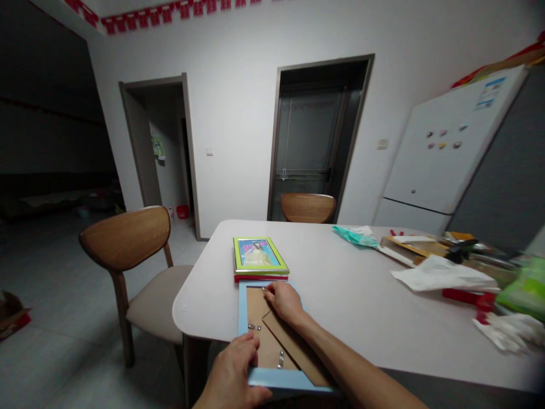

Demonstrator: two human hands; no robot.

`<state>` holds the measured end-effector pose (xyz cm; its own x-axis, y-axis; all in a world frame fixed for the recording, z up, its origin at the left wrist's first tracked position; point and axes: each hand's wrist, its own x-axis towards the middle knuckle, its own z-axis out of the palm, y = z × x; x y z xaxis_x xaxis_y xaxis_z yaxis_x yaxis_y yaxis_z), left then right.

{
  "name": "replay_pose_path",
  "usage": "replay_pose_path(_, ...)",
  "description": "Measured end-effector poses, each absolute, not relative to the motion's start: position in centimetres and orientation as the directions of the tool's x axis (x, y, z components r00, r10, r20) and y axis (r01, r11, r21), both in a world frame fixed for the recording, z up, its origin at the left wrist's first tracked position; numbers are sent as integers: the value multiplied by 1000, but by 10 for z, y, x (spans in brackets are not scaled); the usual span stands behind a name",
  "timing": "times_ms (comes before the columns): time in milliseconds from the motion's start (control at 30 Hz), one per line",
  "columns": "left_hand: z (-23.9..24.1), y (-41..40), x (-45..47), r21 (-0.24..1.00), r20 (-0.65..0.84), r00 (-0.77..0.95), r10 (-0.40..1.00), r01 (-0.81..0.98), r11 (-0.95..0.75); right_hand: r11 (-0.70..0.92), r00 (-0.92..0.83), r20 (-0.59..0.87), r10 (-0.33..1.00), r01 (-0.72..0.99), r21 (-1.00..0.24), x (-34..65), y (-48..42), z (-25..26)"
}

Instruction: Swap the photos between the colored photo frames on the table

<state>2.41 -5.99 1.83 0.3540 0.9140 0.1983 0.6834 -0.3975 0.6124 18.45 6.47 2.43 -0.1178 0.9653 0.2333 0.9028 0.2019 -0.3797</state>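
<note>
A light blue picture frame lies face down at the table's near edge, its brown backing board showing. My left hand grips its near left corner, fingers over the left side and thumb along the near side. At the far end of the backing, my right hand is closed, with fingertips pinching a small metal clip. Two more metal clips show on the left and near sides. A brown stand flap slants across the backing, partly under my right forearm.
Just beyond lies a green picture frame on top of a red one. Papers, a teal wrapper, white gloves and a green bag clutter the table's right side. Wooden chairs stand left and beyond.
</note>
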Motion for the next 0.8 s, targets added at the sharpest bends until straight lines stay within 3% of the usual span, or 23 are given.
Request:
replay_pose_path(467, 18, -60, 27, 577, 143, 332, 933, 738, -351, 61, 13, 195, 981, 927, -371, 174, 93, 21)
replay_pose_path(800, 18, -60, 26, 600, 171, 340, 925, 709, -371, 250, -155, 247, 956, 871, -422, 212, 64, 38)
